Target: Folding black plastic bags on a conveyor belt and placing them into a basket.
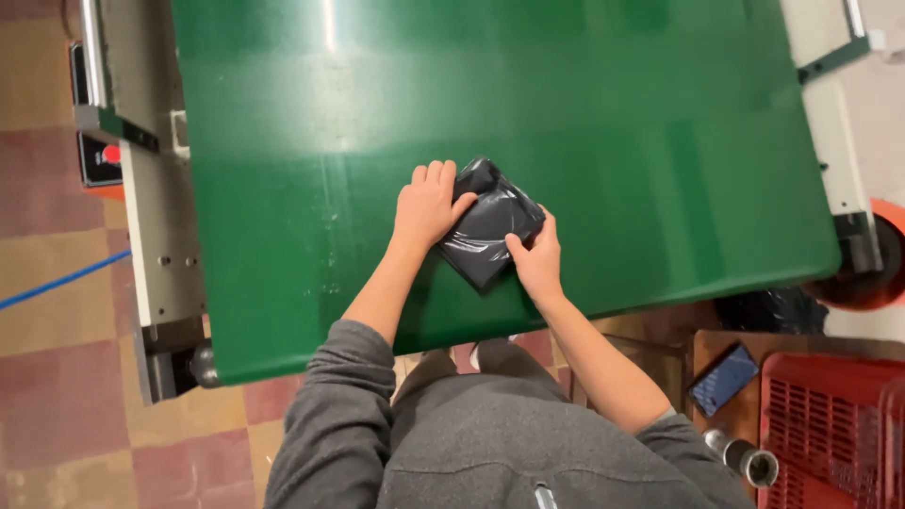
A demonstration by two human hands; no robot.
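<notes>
hands (481,236) press glossy black plastic packet (488,226) on smooth green belt (603,141).

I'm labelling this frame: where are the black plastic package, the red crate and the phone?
black plastic package (487,229), head view, glossy middle
red crate (830,424), head view, slatted side
phone (723,379), head view, screen

Green belt (603,123) on a grey metal frame (156,236), lit with a pale sheen. Floor (57,377) of red and tan tiles, crossed by a blue hose (57,281). Red crate (830,424) and phone (723,379) at lower right.
</notes>
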